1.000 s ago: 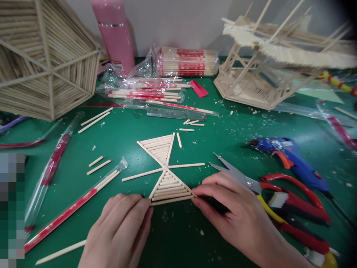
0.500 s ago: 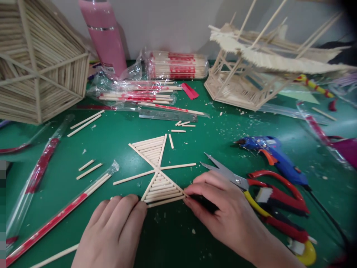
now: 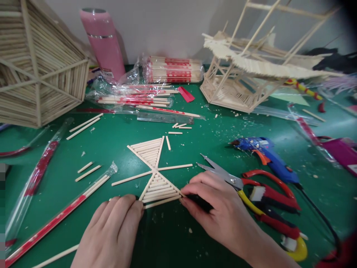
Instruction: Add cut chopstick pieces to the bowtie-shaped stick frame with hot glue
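On the green table lies a star-shaped frame of glued chopsticks, with two opposite wedges filled by shorter pieces. Along the near wedge's outer edge runs a cut chopstick piece, slightly apart from the row above it. Its left end meets the fingertips of my left hand, whose fingers are curled together at the frame's lower left corner. My right hand pinches the lower right corner, where the piece's other end meets the frame. Both hands partly hide these ends.
Scissors and a blue glue gun lie right of my right hand. Cut stick pieces lie beyond the frame. Behind are wrapped chopsticks, a pink bottle, a stick-built model and a stick panel.
The view has shifted slightly, so the scene sits a little further left and lower. Both hands keep their places at the frame's near corners.
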The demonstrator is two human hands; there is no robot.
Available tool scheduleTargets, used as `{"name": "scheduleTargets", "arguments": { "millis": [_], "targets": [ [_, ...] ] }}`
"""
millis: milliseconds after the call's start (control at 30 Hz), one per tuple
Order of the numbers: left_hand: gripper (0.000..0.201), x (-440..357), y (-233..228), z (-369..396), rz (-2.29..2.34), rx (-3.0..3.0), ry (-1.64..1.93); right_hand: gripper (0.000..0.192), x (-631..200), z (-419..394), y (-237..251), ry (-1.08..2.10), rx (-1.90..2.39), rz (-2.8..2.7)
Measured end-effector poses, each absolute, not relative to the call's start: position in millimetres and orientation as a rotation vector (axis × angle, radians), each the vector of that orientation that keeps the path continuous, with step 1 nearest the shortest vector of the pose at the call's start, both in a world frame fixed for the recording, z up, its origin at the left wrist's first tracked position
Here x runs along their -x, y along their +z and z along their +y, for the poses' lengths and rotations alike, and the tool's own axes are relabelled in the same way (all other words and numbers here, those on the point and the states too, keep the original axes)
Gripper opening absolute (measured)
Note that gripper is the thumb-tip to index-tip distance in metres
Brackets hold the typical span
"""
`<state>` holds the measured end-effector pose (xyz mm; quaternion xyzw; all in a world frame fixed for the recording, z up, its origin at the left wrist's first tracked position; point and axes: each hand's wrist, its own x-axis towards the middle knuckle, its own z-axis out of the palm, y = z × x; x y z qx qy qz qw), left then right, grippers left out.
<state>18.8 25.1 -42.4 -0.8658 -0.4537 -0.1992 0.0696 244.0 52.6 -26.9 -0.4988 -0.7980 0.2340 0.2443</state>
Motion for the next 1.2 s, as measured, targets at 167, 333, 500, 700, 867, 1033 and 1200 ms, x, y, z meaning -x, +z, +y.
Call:
{"name": "scheduleTargets", "arguments": {
  "millis": [167, 333, 500, 700, 867, 1033, 1200],
  "targets": [
    [0.019, -14, -48, 26, -1.306, 2.607, -0.555, 0.007, -243, 50, -30, 0.57, 1.38, -2.173],
    [0.023, -10, -52, 25, -1.276, 2.661, -0.437, 0.006, -243, 49, -32, 0.544, 1.358, -2.168],
    [0.026, -10, -49, 24, -1.277, 2.709, -0.417, 0.007, -243, 50, -32, 0.542, 1.355, -2.162],
    [0.02, -7, -52, 24, -1.305, 2.706, -0.48, 0.005, -244, 50, -33, 0.559, 1.366, -2.166],
    [0.024, -7, -52, 26, -1.372, 2.726, -0.514, 0.005, -243, 50, -31, 0.548, 1.382, -2.18],
    [0.021, -9, -46, 28, -1.373, 2.717, -0.551, 0.009, -242, 49, -31, 0.535, 1.378, -2.188],
    [0.019, -11, -44, 31, -1.368, 2.725, -0.591, 0.009, -241, 49, -30, 0.517, 1.353, -2.191]
  ]
}}
